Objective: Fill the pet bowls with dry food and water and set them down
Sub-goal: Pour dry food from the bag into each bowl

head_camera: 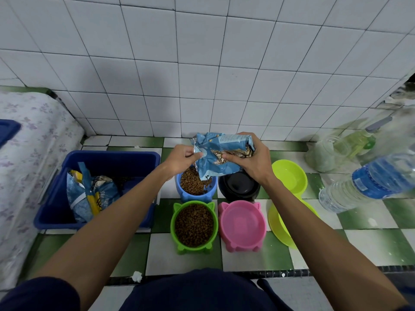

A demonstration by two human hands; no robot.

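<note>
Both hands (221, 161) on downward-tilted bag (221, 157)

Two bare forearms reach in from the lower corners; a dark navy short sleeve (38, 295) at lower left, dark navy trousers (197, 290) at bottom centre.

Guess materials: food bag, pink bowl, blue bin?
Food bag: thin plastic film, probably foil-lined; it crumples sharply and shows a silvery inner edge at the mouth.
Pink bowl: moulded plastic, smooth and semi-gloss, one uniform colour with moulded ears.
Blue bin: rigid plastic, likely; even colour, rounded moulded rim, soft sheen.
</note>
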